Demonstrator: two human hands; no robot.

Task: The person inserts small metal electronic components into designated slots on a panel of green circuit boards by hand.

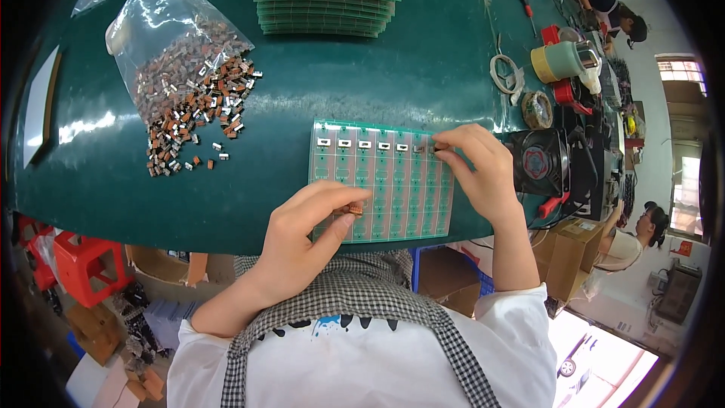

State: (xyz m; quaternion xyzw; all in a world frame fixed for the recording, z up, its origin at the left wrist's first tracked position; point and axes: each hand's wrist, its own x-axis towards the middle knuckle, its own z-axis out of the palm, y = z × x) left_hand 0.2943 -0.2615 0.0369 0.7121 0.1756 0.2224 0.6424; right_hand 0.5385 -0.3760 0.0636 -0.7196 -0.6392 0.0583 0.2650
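Observation:
A green circuit board panel (389, 200) lies flat on the table near its front edge. Several small metal slide switches (364, 144) sit in a row along the panel's far side. At the right end of that row, my right hand (481, 170) pinches a small slide switch (436, 149) against the board between thumb and fingertips. My left hand (306, 219) hovers over the panel's near left part, with a brown-based slide switch (356, 211) between its thumb and curled fingers; whether more are in the palm is hidden.
Loose switches (219, 98) spill from a clear plastic bag (162, 19) at the left. A stack of similar boards (325, 4) stands at the far middle. Right of the panel are a black fan (538, 162), tape roll (537, 109) and screwdriver (526, 7). Two people (642, 234) sit farther right.

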